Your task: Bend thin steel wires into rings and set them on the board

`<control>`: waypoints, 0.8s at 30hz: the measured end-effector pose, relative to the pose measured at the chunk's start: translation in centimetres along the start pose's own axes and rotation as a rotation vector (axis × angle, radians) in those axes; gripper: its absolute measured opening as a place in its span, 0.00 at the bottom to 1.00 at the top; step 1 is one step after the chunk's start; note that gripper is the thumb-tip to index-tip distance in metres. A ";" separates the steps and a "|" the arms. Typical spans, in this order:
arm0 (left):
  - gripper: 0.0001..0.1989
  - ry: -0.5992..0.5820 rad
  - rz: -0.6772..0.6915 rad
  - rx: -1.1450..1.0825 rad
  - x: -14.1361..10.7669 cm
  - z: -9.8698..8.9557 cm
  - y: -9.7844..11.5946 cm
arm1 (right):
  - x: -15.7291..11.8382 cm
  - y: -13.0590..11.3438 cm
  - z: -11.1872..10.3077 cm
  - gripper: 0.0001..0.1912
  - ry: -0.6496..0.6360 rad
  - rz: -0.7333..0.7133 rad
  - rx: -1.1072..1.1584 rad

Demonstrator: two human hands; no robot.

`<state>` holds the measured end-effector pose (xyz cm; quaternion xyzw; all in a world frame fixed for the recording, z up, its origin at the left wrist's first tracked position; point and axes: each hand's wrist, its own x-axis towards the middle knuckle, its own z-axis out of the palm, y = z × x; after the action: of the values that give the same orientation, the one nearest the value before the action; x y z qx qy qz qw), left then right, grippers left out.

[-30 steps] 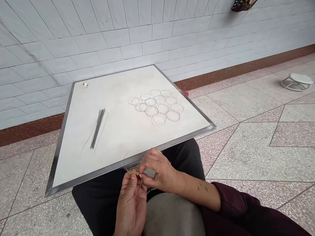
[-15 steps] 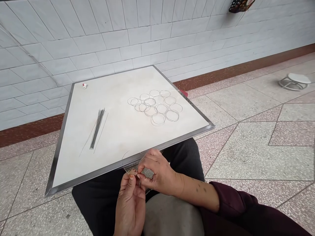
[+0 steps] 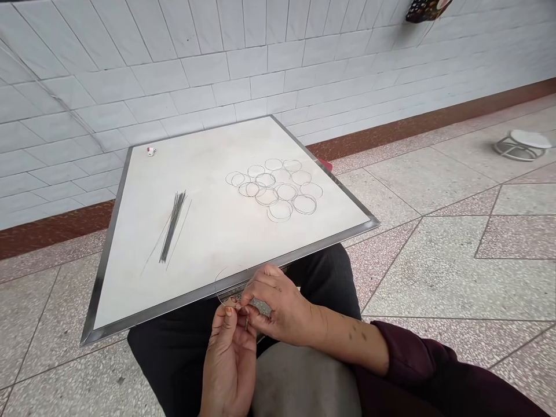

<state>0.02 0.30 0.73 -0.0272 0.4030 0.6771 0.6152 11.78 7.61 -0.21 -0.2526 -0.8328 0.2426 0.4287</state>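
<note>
Wall (image 3: 243, 75) tiles, pale and glossy, fill the upper part of the frame, and speckled floor (image 3: 452, 266) spreads along the right side and lower left. Next in size we see the cream worktop (image 3: 208, 145) with its metal rim, slanting across the centre, and then a round white stool (image 3: 523, 145) at the far right.

At bottom centre our two hands meet just beside the worktop's near edge. Our right hand (image 3: 282, 301) has thumb and forefinger pinched together; our left hand (image 3: 228, 353) is palm up, its thumb and forefinger closed too. Between them we grip a thin curved wire (image 3: 216, 289), its arc rising at the left over the rim. Its exact ends are hidden among our fingers.

Right of the worktop's centre lie overlapping wire rings (image 3: 277, 190); left of it, a bundle of straight wires (image 3: 172, 229), with a few strays alongside. Smallest is a red-and-white object (image 3: 151, 152) in the far left corner.

We judge the held wire very light, springy and likely slick, apt to flick open if one side slips. It seems best pinched close to its ends with the fingertips; squeezing the arc could kink it.
</note>
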 end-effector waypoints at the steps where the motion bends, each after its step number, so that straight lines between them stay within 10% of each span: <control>1: 0.03 -0.004 -0.001 -0.009 0.0 0.0 0.0 | 0.0 0.0 -0.1 0.03 -0.009 0.005 0.000; 24: 0.05 0.048 -0.014 0.019 0.1 0.0 0.0 | 0.3 0.0 -1.4 0.09 -0.122 0.171 0.267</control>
<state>-0.02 0.39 0.73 -0.0403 0.4239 0.6679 0.6105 12.79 8.03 0.69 -0.2481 -0.7932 0.4013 0.3850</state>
